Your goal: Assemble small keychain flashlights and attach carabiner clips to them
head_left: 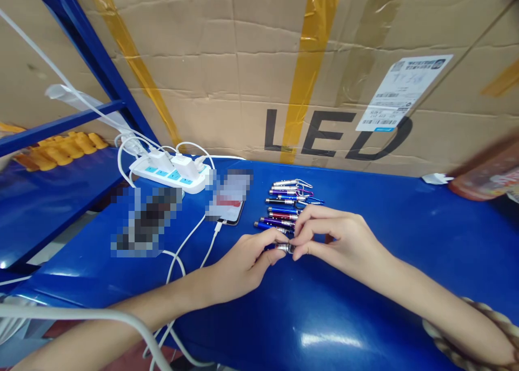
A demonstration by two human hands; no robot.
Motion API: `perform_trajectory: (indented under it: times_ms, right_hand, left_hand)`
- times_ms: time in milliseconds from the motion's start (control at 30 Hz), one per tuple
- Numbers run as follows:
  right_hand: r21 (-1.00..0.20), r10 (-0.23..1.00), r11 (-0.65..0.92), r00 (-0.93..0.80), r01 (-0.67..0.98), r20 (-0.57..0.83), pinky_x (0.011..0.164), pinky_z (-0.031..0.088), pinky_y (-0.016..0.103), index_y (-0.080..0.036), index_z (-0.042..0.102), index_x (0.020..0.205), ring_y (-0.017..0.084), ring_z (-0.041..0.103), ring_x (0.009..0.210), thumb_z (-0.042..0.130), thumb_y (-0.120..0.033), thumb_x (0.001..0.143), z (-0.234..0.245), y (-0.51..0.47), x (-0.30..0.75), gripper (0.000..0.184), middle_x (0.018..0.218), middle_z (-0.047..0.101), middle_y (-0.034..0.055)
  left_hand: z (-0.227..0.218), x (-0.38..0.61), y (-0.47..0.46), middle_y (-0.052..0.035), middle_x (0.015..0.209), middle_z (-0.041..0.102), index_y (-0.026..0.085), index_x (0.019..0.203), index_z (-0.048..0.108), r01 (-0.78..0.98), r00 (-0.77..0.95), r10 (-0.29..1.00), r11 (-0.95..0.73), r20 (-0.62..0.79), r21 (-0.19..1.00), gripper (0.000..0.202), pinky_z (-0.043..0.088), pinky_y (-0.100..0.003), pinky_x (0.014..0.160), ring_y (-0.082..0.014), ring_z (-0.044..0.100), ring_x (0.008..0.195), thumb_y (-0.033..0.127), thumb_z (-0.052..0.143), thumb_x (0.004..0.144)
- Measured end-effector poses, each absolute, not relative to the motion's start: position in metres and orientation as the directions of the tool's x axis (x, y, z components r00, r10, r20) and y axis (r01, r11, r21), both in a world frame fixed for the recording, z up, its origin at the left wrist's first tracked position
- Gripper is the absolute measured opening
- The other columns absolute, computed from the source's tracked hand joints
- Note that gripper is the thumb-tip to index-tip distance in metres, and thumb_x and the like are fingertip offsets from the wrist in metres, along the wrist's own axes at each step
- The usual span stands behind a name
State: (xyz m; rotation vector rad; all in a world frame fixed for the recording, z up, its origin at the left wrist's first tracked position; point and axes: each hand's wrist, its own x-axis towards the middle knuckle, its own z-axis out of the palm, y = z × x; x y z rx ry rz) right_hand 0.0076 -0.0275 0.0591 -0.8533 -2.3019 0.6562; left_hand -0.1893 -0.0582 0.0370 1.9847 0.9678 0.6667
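Both my hands meet over the blue table (365, 306) on one small pen-shaped keychain light (284, 247) with a silver end. My left hand (247, 263) pinches its body from the left. My right hand (332, 236) pinches the silver tip from the right, fingers curled. Just behind my fingers lies a row of several similar little lights (286, 206) in blue, red, silver and black, some with clips.
A white power strip (172, 173) with plugs and white cables sits at the back left. A phone (229, 203) on a charging cable and a blurred dark object (146, 219) lie near it. A large "LED" cardboard box (324, 79) stands behind. Blue shelving (60, 122) is at left.
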Motion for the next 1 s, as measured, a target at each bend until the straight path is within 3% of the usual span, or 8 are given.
perform_trajectory:
  times_ms: [233,500,800,1000]
  right_hand:
    - [-0.636,0.752,0.63,-0.555,0.446,0.356,0.056,0.039,0.02,-0.021,0.067,0.062,0.01,0.058,0.064,0.069,-0.025,0.075,0.052,-0.031,0.002,0.014,0.072,0.062,-0.0015]
    - [-0.781,0.858,0.453,-0.448,0.429,0.252,0.05,0.038,0.022,-0.016,0.06,0.056,0.009,0.05,0.053,0.067,-0.023,0.073,0.041,-0.033,-0.008,0.019,0.064,0.057,-0.0005]
    - [-0.935,0.908,0.08,-0.413,0.346,-0.075,0.038,0.03,0.017,-0.014,0.055,0.05,0.004,0.04,0.04,0.067,-0.022,0.067,0.039,-0.027,-0.017,0.023,0.052,0.052,-0.0029]
    - [-0.944,0.853,-0.121,-0.454,0.308,-0.257,0.031,0.032,0.014,-0.015,0.052,0.052,0.004,0.041,0.032,0.07,-0.037,0.067,0.041,-0.023,-0.013,0.032,0.039,0.048,-0.0059]
  left_hand:
    - [0.04,-0.19,-0.059,0.0004,0.075,0.057,0.018,0.096,0.051,0.501,0.55,0.83,-0.411,0.086,0.762,0.016,0.04,-0.022,0.061,-0.0132,0.052,0.064,0.014,0.036,0.091]
    - [0.029,-0.189,-0.06,-0.0048,0.092,0.063,0.019,0.097,0.049,0.545,0.501,0.851,-0.451,0.156,0.707,0.013,0.047,-0.028,0.075,-0.0188,0.061,0.087,0.015,0.038,0.091]
    - [0.017,-0.191,-0.058,-0.0037,0.074,0.062,0.018,0.084,0.05,0.667,0.494,0.796,-0.604,0.349,0.436,0.009,0.05,-0.029,0.061,-0.0202,0.061,0.068,0.015,0.043,0.089]
    - [0.02,-0.194,-0.056,-0.0061,0.083,0.065,0.017,0.094,0.055,0.643,0.478,0.805,-0.593,0.351,0.485,0.01,0.051,-0.03,0.071,-0.0192,0.062,0.077,0.018,0.046,0.09]
